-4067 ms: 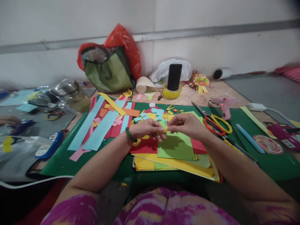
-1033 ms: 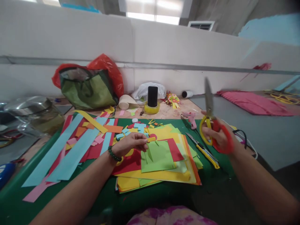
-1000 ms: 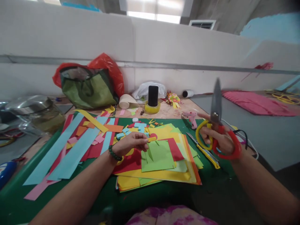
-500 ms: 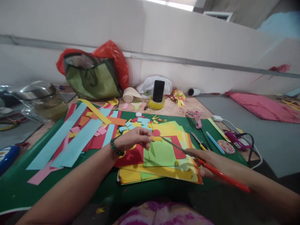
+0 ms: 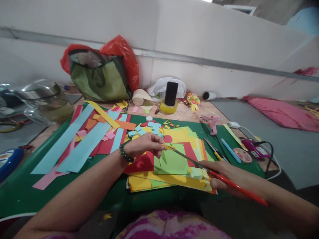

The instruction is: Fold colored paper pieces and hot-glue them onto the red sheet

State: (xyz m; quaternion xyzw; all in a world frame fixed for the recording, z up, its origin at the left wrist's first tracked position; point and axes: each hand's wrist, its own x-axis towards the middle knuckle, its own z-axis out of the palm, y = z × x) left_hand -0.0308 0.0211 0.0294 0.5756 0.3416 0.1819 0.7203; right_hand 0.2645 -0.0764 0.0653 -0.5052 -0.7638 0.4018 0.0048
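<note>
My left hand [image 5: 151,145], a beaded bracelet on its wrist, pinches a small yellow paper strip [image 5: 169,146] between thumb and fingertips. In my right hand [image 5: 219,171] are long tweezers [image 5: 214,175] with red handles, or possibly scissors; their thin metal tip reaches the strip's right end. Whether the tip has two parts I cannot make out. Below both hands lies a stack of coloured paper, with a green sheet [image 5: 171,164] on top, a red sheet [image 5: 142,164] to its left and yellow sheets [image 5: 171,178] underneath.
Cut paper strips [image 5: 82,149] spread over the green mat [image 5: 104,192] at left. A utility knife [image 5: 215,151], a pink glue gun [image 5: 211,124] and a purple power socket [image 5: 255,148] lie at right. Behind stand a phone [image 5: 171,94], a green bag [image 5: 99,79] and a glass jug [image 5: 50,103].
The metal tip has come against the yellow strip, which now looks narrower and tilted. Both hands stay nearly in place; the view has shifted slightly.
</note>
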